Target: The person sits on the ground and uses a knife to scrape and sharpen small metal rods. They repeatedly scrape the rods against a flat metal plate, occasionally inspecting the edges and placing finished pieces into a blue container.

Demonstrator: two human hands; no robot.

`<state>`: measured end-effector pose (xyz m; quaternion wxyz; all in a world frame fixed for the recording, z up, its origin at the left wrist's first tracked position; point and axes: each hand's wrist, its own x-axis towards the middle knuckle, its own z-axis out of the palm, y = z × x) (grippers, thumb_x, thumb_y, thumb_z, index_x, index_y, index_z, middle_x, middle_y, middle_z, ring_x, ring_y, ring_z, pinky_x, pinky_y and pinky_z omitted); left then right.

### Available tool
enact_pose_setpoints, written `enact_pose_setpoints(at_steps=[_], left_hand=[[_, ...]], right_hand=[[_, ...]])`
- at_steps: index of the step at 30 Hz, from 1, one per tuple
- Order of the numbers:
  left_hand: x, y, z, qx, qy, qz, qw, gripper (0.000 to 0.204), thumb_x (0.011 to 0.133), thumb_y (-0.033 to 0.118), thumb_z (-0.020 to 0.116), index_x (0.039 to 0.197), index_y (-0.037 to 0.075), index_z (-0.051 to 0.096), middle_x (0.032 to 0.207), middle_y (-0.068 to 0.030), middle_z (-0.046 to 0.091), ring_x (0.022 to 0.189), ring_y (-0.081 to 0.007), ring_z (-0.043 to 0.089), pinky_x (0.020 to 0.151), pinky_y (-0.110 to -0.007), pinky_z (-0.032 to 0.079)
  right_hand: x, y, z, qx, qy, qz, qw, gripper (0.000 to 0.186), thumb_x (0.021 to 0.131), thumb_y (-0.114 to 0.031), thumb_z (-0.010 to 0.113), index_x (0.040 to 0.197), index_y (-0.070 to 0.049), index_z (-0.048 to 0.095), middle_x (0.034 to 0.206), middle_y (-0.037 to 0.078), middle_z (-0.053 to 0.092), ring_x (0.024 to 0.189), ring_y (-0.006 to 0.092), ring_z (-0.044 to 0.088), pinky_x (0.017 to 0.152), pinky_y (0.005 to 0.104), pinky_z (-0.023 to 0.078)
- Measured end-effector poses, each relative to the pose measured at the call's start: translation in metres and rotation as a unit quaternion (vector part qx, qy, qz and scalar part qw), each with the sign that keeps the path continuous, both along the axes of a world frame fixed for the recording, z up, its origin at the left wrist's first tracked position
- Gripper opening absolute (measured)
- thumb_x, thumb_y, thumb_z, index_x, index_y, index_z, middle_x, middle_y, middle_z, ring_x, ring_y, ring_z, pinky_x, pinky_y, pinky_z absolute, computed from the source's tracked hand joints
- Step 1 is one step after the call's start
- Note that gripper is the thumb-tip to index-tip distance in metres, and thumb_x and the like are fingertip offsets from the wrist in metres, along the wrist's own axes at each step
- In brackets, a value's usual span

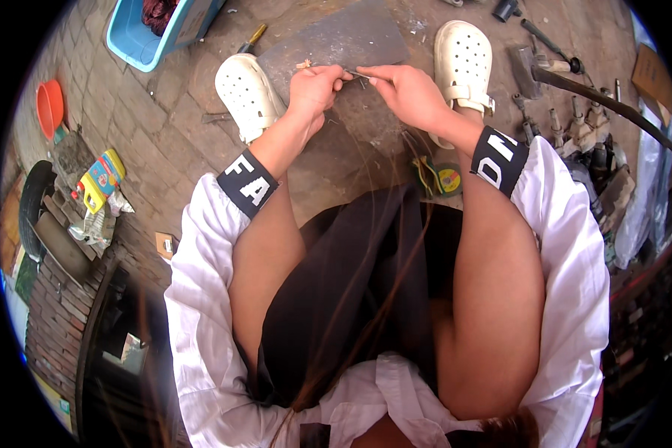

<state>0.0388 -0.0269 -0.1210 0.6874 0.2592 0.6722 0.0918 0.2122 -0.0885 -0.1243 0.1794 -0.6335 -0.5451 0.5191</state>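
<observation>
My left hand [316, 94] is closed, thumb and fingers pinched together. A small tan bit [304, 65] shows beside its knuckles; what it belongs to is hidden. My right hand [409, 95] faces it, its thumb and forefinger pinched at the tips. Between the two hands runs a short, thin wire-like piece [358, 74], too small to make out fully. Both hands are over the near edge of a flat dark grey sheet [336, 37] on the floor, between my cream clogs [248, 93].
A yellow-handled tool [256, 35] and a blue bin [143, 45] lie at the far left. An orange bowl [49, 108] and yellow jug [101, 179] are further left. To the right are a hammer [526, 71], a long dark bar [605, 93] and metal parts [590, 131]. A round-labelled roll [448, 181] lies near my leg.
</observation>
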Motion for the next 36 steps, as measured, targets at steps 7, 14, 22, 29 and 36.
enact_pose_setpoints(at_steps=[7, 14, 22, 29, 36], left_hand=[[-0.0039, -0.0016, -0.0085, 0.007, -0.008, 0.007, 1.000, 0.016, 0.085, 0.007, 0.056, 0.087, -0.004, 0.067, 0.058, 0.0037, 0.048, 0.041, -0.0045, 0.029, 0.039, -0.023, 0.021], [-0.0007, -0.0013, -0.0041, 0.011, -0.003, 0.012, 1.000, 0.016, 0.085, 0.005, 0.055, 0.086, -0.005, 0.067, 0.059, 0.0034, 0.047, 0.041, -0.0048, 0.029, 0.039, -0.023, 0.021], [-0.0006, -0.0005, -0.0049, 0.006, -0.012, 0.018, 1.000, 0.016, 0.084, 0.005, 0.056, 0.087, -0.007, 0.066, 0.058, 0.0032, 0.047, 0.041, -0.0049, 0.029, 0.039, -0.023, 0.021], [-0.0005, -0.0009, -0.0053, 0.005, -0.003, 0.017, 1.000, 0.016, 0.084, 0.006, 0.056, 0.087, -0.007, 0.065, 0.058, 0.0031, 0.047, 0.041, -0.0049, 0.029, 0.039, -0.022, 0.021], [-0.0002, 0.0001, -0.0041, -0.004, -0.004, 0.014, 1.000, 0.017, 0.084, 0.007, 0.056, 0.088, -0.006, 0.066, 0.058, 0.0034, 0.047, 0.040, -0.0049, 0.029, 0.039, -0.023, 0.021]], right_hand=[[0.0005, -0.0045, -0.0031, 0.024, 0.039, -0.011, 0.999, 0.029, 0.091, -0.015, 0.051, 0.116, -0.014, 0.065, 0.096, 0.016, 0.067, 0.087, 0.0348, 0.063, 0.078, 0.0405, 0.050], [-0.0018, -0.0039, -0.0067, 0.049, 0.032, -0.013, 0.998, 0.028, 0.091, -0.015, 0.051, 0.115, -0.014, 0.065, 0.096, 0.016, 0.067, 0.087, 0.0350, 0.063, 0.078, 0.0409, 0.050], [-0.0035, -0.0032, -0.0058, 0.033, 0.010, -0.009, 0.999, 0.029, 0.091, -0.016, 0.050, 0.115, -0.015, 0.066, 0.096, 0.015, 0.068, 0.087, 0.0349, 0.063, 0.078, 0.0414, 0.051], [-0.0033, -0.0017, -0.0017, 0.011, 0.005, -0.011, 1.000, 0.029, 0.091, -0.016, 0.050, 0.115, -0.016, 0.066, 0.094, 0.014, 0.068, 0.086, 0.0344, 0.063, 0.077, 0.0418, 0.051], [-0.0003, -0.0032, -0.0032, 0.030, -0.029, 0.010, 0.999, 0.029, 0.091, -0.015, 0.050, 0.115, -0.016, 0.066, 0.094, 0.015, 0.068, 0.085, 0.0352, 0.063, 0.075, 0.0432, 0.051]])
